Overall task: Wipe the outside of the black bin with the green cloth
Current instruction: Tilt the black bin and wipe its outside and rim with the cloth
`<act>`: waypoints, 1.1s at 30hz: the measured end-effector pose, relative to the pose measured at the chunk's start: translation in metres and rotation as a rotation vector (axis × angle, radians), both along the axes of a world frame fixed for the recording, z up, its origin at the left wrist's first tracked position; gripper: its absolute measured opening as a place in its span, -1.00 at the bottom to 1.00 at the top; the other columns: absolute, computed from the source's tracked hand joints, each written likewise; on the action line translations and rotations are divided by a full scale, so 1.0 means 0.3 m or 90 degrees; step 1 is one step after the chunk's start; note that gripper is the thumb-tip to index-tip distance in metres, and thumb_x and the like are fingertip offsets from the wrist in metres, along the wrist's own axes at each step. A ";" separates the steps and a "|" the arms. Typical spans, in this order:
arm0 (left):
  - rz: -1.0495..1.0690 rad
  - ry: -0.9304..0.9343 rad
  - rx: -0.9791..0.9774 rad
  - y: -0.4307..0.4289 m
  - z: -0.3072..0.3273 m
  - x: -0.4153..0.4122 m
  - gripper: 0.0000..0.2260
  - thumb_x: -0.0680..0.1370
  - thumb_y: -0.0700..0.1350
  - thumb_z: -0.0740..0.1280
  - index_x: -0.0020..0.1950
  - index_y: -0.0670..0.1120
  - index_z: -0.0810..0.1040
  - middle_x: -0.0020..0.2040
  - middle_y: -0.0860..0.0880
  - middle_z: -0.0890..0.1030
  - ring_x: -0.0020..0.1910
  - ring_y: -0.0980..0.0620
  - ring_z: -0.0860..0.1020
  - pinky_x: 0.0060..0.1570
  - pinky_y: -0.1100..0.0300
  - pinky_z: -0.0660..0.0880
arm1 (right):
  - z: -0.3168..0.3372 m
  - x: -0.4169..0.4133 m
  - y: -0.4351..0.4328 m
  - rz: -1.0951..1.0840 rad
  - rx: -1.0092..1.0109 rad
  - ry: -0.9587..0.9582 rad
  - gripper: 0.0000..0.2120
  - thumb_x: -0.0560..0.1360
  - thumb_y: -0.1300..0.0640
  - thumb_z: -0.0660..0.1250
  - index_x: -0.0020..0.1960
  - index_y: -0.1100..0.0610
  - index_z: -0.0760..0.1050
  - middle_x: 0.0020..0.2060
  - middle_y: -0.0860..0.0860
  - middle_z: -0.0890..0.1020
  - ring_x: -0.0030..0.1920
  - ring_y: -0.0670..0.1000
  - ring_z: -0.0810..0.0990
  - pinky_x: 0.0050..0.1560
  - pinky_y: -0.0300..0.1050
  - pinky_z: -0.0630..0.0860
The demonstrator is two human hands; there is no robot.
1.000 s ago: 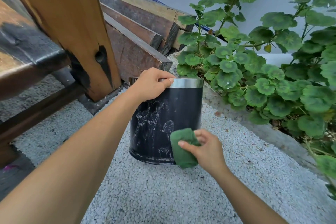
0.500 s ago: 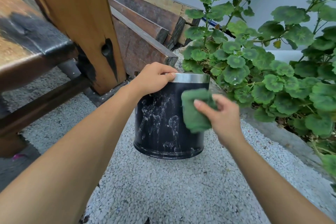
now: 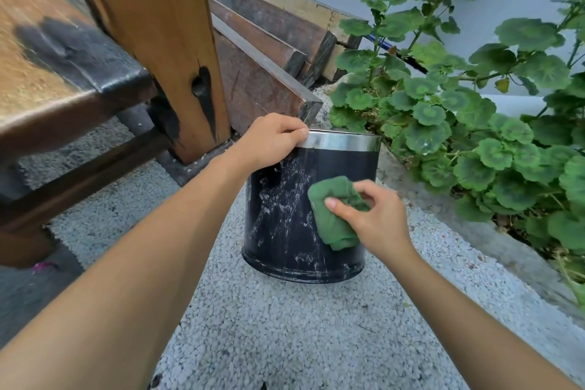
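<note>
- Wiping in hand: green cloth (image 3: 336,213) bunched and pressed against the right half of the black bin (image 3: 285,218)'s outer wall, about mid-height.
- Right hand (image 3: 375,218) closed on the cloth, thumb laid across its near face, fingers curled over the top.
- Left hand (image 3: 272,140) clamped over the silver rim (image 3: 343,142) at its left edge, steadying the bin; grip closed on the rim.
- Bin upright on the pebbled ground (image 3: 285,326), just beside the wooden post (image 3: 164,41) and close to the leafy plant (image 3: 459,123).
- White streaks and smears across the left and centre of the wall, so probably well short of done.
- Next move likely calls for firm strokes leftward over those streaks, then turning the bin to reach the hidden far side.
- Inside of the bin hidden from this angle; contents cannot be told.
</note>
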State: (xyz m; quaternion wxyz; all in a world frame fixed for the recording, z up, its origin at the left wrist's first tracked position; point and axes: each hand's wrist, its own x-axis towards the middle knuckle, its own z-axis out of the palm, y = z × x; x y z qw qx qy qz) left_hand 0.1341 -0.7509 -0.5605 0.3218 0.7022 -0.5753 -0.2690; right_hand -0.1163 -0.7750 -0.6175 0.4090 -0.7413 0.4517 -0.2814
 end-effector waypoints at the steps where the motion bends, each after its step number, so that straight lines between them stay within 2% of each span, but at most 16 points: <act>1: 0.000 -0.001 -0.003 0.002 0.001 0.000 -0.73 0.67 -0.08 0.22 -0.15 -0.22 0.50 -0.13 -0.26 0.54 -0.21 0.09 0.37 -0.12 0.23 0.32 | -0.030 -0.023 0.023 0.005 0.021 0.007 -0.78 0.34 -0.09 0.65 -0.07 -0.11 0.70 -0.17 -0.22 0.76 -0.14 -0.20 0.72 -0.16 -0.22 0.66; 5: -0.004 -0.004 -0.009 0.008 -0.001 0.004 -0.72 0.67 -0.08 0.20 -0.20 -0.17 0.43 -0.21 -0.20 0.48 -0.27 0.11 0.33 -0.12 0.19 0.33 | -0.143 -0.110 0.101 0.030 0.081 0.059 -0.78 0.32 -0.05 0.66 -0.08 -0.14 0.70 -0.16 -0.24 0.76 -0.13 -0.22 0.72 -0.15 -0.11 0.72; 8: -0.002 -0.007 -0.013 0.010 -0.008 0.009 -0.72 0.68 -0.06 0.20 -0.16 -0.18 0.47 -0.16 -0.21 0.53 -0.25 0.11 0.36 -0.10 0.23 0.34 | -0.202 -0.160 0.145 0.042 0.115 0.083 -0.76 0.31 -0.04 0.67 -0.08 -0.18 0.69 -0.17 -0.25 0.76 -0.13 -0.22 0.72 -0.13 -0.07 0.72; 13: -0.003 -0.006 0.005 0.011 -0.007 -0.001 -0.71 0.68 -0.05 0.20 -0.14 -0.21 0.50 -0.11 -0.26 0.55 -0.21 0.07 0.39 -0.09 0.15 0.34 | -0.232 -0.208 0.175 0.025 0.164 0.056 -0.76 0.32 0.02 0.68 -0.08 -0.18 0.73 -0.15 -0.16 0.78 -0.08 -0.08 0.74 -0.09 0.04 0.73; 16: 0.000 -0.006 0.007 0.019 -0.005 -0.004 -0.71 0.68 -0.04 0.20 -0.15 -0.20 0.48 -0.11 -0.27 0.54 -0.23 0.08 0.37 -0.12 0.20 0.33 | -0.164 -0.190 0.173 0.018 0.180 -0.005 -0.74 0.29 -0.02 0.67 -0.04 -0.14 0.75 -0.12 -0.11 0.79 -0.04 -0.01 0.76 -0.12 -0.03 0.74; 20: -0.002 -0.018 0.005 0.023 0.003 0.012 -0.70 0.65 -0.02 0.24 -0.15 -0.20 0.55 -0.06 -0.26 0.61 -0.18 0.09 0.42 -0.07 0.31 0.35 | 0.035 -0.072 0.095 -0.013 0.058 -0.096 -0.80 0.37 -0.10 0.61 -0.03 -0.12 0.73 -0.09 -0.18 0.77 -0.09 -0.17 0.73 -0.21 -0.26 0.67; 22: 0.001 -0.021 0.006 0.030 0.003 0.018 -0.69 0.64 -0.01 0.26 -0.16 -0.20 0.56 -0.07 -0.26 0.62 -0.18 0.08 0.43 -0.04 0.27 0.38 | 0.134 0.013 0.043 -0.030 -0.019 -0.139 -0.84 0.41 -0.10 0.58 -0.04 -0.09 0.72 -0.13 -0.15 0.77 -0.12 -0.17 0.73 -0.18 -0.21 0.69; 24: 0.005 -0.018 0.009 0.035 -0.001 0.021 -0.68 0.64 -0.01 0.27 -0.13 -0.23 0.60 -0.05 -0.27 0.64 -0.16 0.06 0.48 0.10 0.11 0.47 | 0.193 0.097 -0.003 -0.062 -0.086 -0.155 -0.84 0.41 -0.10 0.59 -0.07 -0.09 0.70 -0.20 -0.14 0.76 -0.15 -0.17 0.73 -0.11 -0.10 0.70; 27: 0.004 -0.009 0.013 0.043 -0.003 0.018 -0.72 0.64 -0.04 0.29 -0.06 -0.22 0.67 -0.01 -0.23 0.69 -0.03 -0.12 0.64 0.29 -0.04 0.49 | 0.201 0.166 -0.042 -0.102 -0.166 -0.052 -0.74 0.36 -0.18 0.60 -0.10 -0.04 0.68 -0.25 -0.18 0.73 -0.18 -0.18 0.71 -0.02 -0.06 0.66; 29: 0.007 -0.004 0.005 0.043 -0.006 0.019 -0.73 0.64 -0.03 0.29 -0.03 -0.17 0.69 -0.02 -0.16 0.72 0.06 -0.14 0.65 0.29 -0.01 0.50 | 0.164 0.162 -0.037 -0.105 -0.182 0.002 -0.67 0.36 -0.20 0.59 -0.08 0.03 0.70 -0.26 -0.15 0.72 -0.20 -0.17 0.70 -0.03 -0.17 0.64; 30: 0.007 -0.005 0.001 0.041 -0.008 0.023 -0.72 0.65 -0.01 0.28 -0.04 -0.17 0.68 -0.03 -0.16 0.72 0.06 -0.14 0.64 0.27 0.03 0.50 | 0.137 0.152 -0.026 -0.103 -0.179 0.010 -0.67 0.35 -0.21 0.59 -0.08 0.02 0.71 -0.28 -0.19 0.71 -0.21 -0.20 0.69 -0.09 -0.33 0.59; 31: 0.007 -0.007 0.000 0.038 -0.010 0.029 -0.70 0.65 0.00 0.27 -0.06 -0.17 0.67 -0.03 -0.18 0.70 0.02 -0.12 0.64 0.21 0.11 0.49 | 0.110 0.137 -0.012 -0.098 -0.175 0.016 -0.69 0.35 -0.20 0.60 -0.10 0.01 0.70 -0.31 -0.23 0.69 -0.20 -0.27 0.67 -0.18 -0.49 0.51; 33: 0.007 -0.014 -0.005 0.036 -0.009 0.035 -0.70 0.65 0.01 0.26 -0.12 -0.17 0.62 -0.05 -0.20 0.67 -0.14 0.00 0.56 0.00 0.28 0.42 | 0.053 0.101 0.028 -0.069 -0.144 0.031 -0.72 0.34 -0.19 0.62 -0.13 -0.03 0.67 -0.33 -0.27 0.66 -0.19 -0.34 0.64 -0.25 -0.55 0.45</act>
